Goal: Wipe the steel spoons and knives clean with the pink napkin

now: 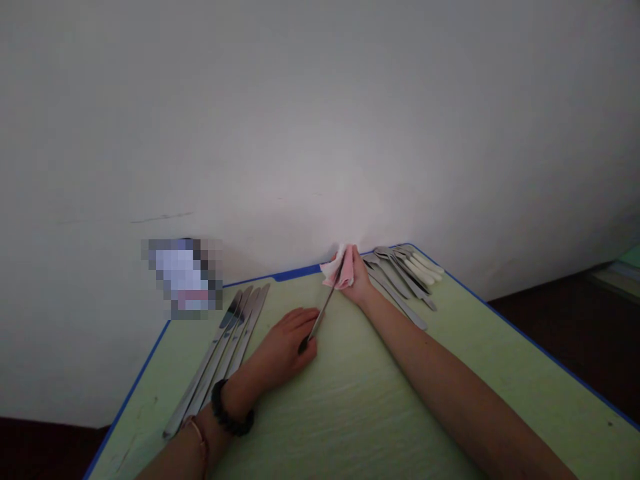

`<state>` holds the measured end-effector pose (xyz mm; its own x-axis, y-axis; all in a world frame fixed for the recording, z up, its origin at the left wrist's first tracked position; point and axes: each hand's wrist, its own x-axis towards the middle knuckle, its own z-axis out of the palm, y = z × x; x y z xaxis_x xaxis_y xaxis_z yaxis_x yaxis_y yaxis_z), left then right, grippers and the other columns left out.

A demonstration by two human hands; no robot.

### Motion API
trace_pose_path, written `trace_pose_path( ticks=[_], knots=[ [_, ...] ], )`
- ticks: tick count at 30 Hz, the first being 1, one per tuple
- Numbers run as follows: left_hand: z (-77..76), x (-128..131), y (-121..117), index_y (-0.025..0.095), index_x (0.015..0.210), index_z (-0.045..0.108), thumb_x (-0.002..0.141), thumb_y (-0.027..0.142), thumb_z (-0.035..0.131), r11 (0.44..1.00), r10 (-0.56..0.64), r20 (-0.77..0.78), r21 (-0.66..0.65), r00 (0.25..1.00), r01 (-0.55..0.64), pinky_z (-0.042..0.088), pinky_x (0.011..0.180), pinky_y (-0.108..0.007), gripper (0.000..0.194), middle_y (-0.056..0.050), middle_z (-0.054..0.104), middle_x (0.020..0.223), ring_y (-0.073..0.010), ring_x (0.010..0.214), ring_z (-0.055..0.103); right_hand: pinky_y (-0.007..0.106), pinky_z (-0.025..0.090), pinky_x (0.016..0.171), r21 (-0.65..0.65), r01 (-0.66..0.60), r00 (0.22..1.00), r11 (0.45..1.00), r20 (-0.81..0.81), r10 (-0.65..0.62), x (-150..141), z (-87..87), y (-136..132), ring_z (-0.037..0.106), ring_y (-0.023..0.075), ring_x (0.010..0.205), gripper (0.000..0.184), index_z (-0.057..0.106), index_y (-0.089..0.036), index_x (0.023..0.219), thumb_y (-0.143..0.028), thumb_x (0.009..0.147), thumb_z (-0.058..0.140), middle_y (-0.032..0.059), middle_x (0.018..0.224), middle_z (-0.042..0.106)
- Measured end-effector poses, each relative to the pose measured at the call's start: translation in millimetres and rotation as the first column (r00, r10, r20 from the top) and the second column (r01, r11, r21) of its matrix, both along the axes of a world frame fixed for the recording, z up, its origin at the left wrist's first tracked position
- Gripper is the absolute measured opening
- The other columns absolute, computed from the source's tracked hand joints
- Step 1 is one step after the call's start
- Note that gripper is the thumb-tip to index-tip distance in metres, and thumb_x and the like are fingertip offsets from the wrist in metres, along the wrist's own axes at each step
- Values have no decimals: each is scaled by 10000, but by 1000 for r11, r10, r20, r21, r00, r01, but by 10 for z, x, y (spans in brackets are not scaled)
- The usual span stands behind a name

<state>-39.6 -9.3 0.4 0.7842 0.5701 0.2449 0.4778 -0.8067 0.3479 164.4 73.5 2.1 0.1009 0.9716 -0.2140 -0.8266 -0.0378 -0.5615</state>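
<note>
left hand [291, 339] grip clamped on utensil [323, 312], right hand [359, 283] grip closed round cloth [348, 275] at utensil's far end; tugging too hard could slip utensil loose.

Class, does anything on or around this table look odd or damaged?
A thin dark mark streaks the pale wall at left, perhaps a scratch. Below it, a pixelated patch unnaturally obscures something at one corner of the table. No spill shows.
</note>
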Motion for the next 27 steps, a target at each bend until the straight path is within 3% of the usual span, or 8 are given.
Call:
trace_pose_path(
  ticks=[6, 9, 16, 20, 27],
  knots=[
    [15, -9, 10, 164, 1222, 537, 968, 306, 354, 988, 57, 110, -147, 992, -41, 395, 1060, -397, 343, -121, 571, 1264, -218, 1183, 511, 244, 478, 526, 39, -156, 964, 987, 224, 143, -115, 4, -83, 557, 123, 520, 327, 612, -175, 738, -499, 782, 632, -6, 588, 627],
    [35, -6, 7, 168, 1134, 557, 972, 292, 340, 976, 84, 170, -211, 982, -46, 437, 998, -367, 298, -114, 596, 1174, -206, 1096, 552, 241, 479, 551, 89, -216, 938, 972, 294, 181, -152, -3, -108, 552, 119, 538, 321, 611, -171, 741, -482, 733, 692, -11, 594, 619],
    [113, 38, -58, 176, 821, 573, 868, 194, 451, 988, 58, 134, -151, 989, -38, 484, 779, -315, 132, -79, 614, 915, -194, 840, 569, 245, 481, 552, -26, -158, 965, 987, 209, 160, -107, 7, -58, 558, 122, 539, 349, 601, -178, 719, -519, 796, 606, -12, 574, 607],
    [105, 48, -77, 185, 713, 537, 820, 166, 496, 996, 9, 114, -87, 993, 1, 473, 807, -323, 116, -82, 611, 934, -204, 885, 556, 251, 466, 517, -20, -146, 975, 989, 165, 148, -70, -4, -37, 540, 116, 493, 386, 582, -186, 703, -561, 796, 578, -23, 557, 596],
    [109, 46, -70, 172, 901, 561, 933, 268, 425, 992, 15, 75, -127, 997, -6, 457, 884, -369, 170, -97, 594, 1028, -219, 957, 539, 236, 416, 493, 69, -215, 915, 974, 362, 176, -157, -11, -102, 502, 102, 497, 342, 610, -167, 698, -493, 697, 714, -21, 558, 592]
  ],
)
